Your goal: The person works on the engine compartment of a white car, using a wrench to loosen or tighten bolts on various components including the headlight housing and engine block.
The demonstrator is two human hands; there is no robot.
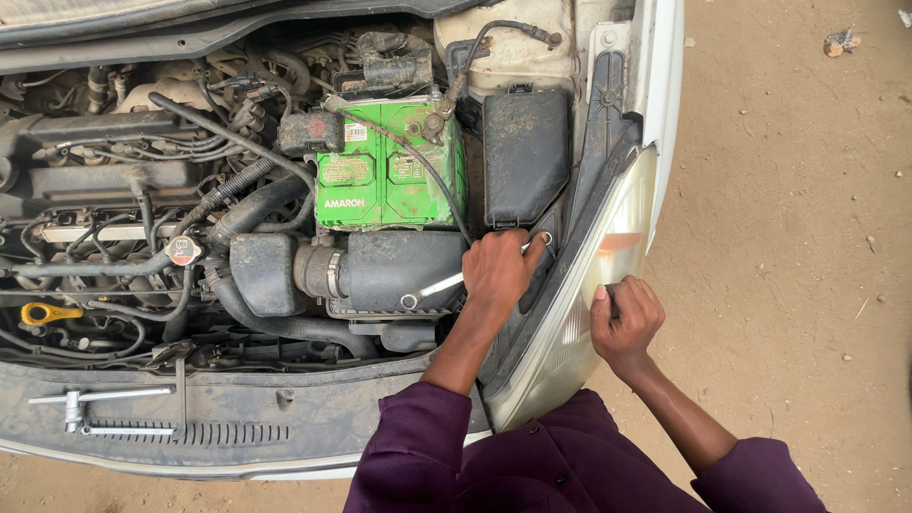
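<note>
We're leaning over the engine bay w/ both arms reaching fwd in purple sleeves. Our left hand (497,269) is lying knuckles-up at the bay's right edge, fingers clenched around one silver spanner (439,285); its ring end is sticking out left over the black air-filter box (394,271), the other end is peeking past the fingers by the headlight mount. Our right hand (624,318) is curling over the outer face of the headlight (589,313), fingers bent & pressing on the lens, holding no tool.

Counting L to R: one yellow dipstick loop (49,313), one T-handle socket wrench (85,407) plus a loose bar lying on the front panel (237,418), one radiator cap (182,251), one green battery (389,171) w/ cables running over it, one black fuse box (525,157) just right of the battery.

We're standing outdoors; the white car body is sitting on bare sandy ground (788,237) w/ small stones scattered about
</note>
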